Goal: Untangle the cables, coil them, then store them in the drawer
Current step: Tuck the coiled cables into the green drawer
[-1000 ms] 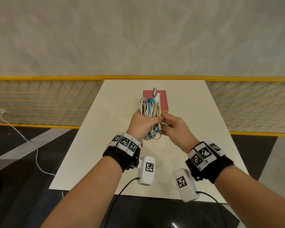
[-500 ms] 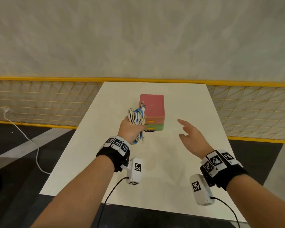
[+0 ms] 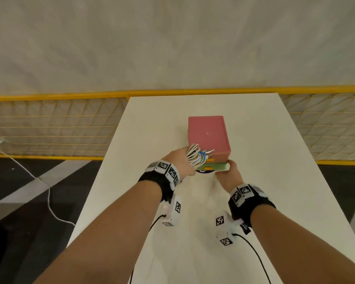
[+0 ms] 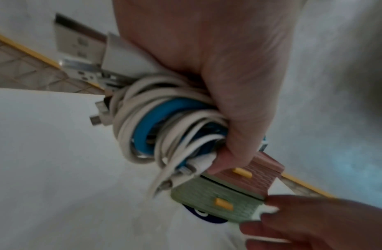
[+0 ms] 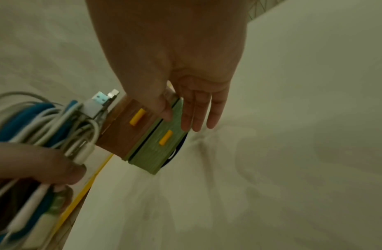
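Observation:
My left hand grips a coiled bundle of white and blue cables, with plugs sticking out toward the drawer box. The bundle hovers just in front of the box's upper pink drawer. Below it is a green drawer, and both have small yellow handles and look closed. My right hand holds the box's right front corner, thumb on the front face and straight fingers along the green drawer's side. In the head view the right hand sits at that same corner.
The box stands mid-table on a white table, on a dark blue mark. A yellow mesh fence runs behind and beside the table. A white cord trails on the dark floor at left.
My right hand let go of the bundle, swung right, then came down onto the box's right front corner. My left hand carried the bundle forward to the drawer fronts.

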